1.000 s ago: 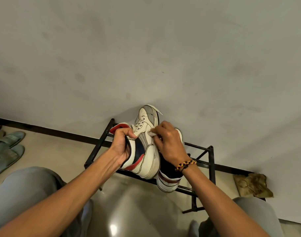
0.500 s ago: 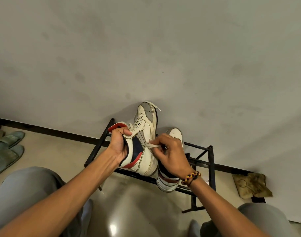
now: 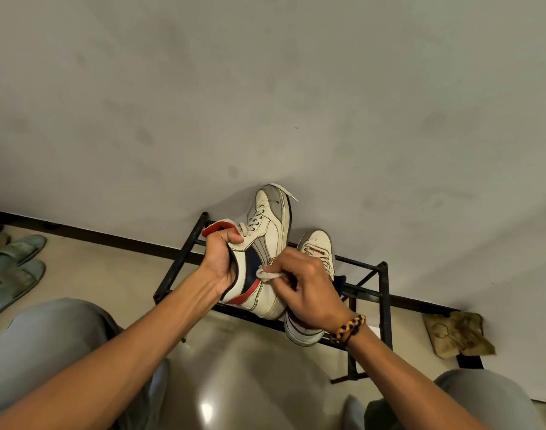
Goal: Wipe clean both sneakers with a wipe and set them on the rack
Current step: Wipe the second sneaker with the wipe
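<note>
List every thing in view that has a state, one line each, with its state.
left hand: grips the collar of the held sneaker.
right hand: pinches the wipe against the held sneaker's side.
held sneaker: lifted above the rack, toe pointing up, laced.
wipe: crumpled, pressed on the held sneaker.
second sneaker: resting on the rack, partly hidden behind the right hand.
rack: standing against the wall.
slippers: lying on the floor at left.

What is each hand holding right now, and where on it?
Left hand grips the raised sneaker by its ankle collar; right hand pinches a white wipe against that sneaker's side.
</note>
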